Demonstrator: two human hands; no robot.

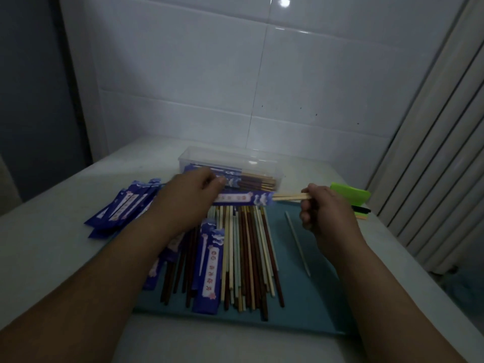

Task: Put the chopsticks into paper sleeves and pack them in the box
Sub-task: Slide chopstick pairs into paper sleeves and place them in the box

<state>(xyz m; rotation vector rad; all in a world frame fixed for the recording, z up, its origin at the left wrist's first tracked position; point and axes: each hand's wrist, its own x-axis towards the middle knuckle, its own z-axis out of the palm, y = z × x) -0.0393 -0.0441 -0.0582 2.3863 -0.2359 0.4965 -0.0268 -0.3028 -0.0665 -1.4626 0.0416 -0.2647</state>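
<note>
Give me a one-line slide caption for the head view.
Left hand holds a blue paper sleeve; right hand grips pale chopsticks partly inside it, in front of the clear box.

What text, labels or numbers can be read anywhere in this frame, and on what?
Lying sleeve on the mat: red characters on a white strip, too blurred to quote.
Held sleeve in the left hand: red marks, unreadable.
Sleeve pile: print too small.
Nothing else bears text.
</note>
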